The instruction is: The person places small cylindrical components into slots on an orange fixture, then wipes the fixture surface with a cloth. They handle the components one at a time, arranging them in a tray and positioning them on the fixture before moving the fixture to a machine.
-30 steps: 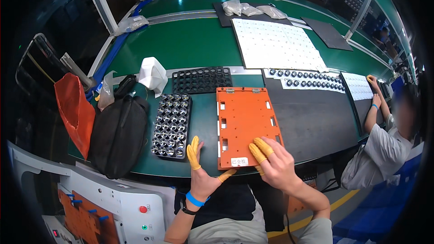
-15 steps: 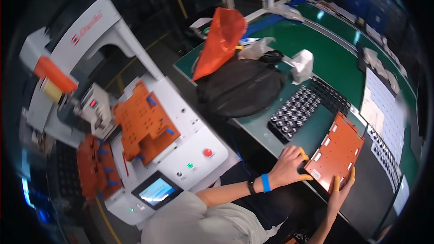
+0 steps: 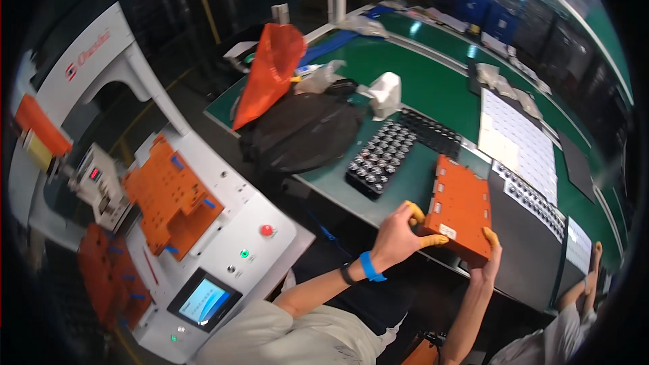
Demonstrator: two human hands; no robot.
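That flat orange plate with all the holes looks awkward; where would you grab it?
By its two opposite side edges near the end closest to you, as here: the left hand and right hand clamp the flat orange rectangular plate from either side. It is wide, thin and has no visible handle, so its edges seem the surest hold.

Overhead light falls evenly on the green bench [image 3: 433, 88], leaving a pale sheen along its far side, while the floor and upper left stay dim. Fisheye distortion bends straight edges toward a black rim. Slight motion blur softens detail, most at the edges.
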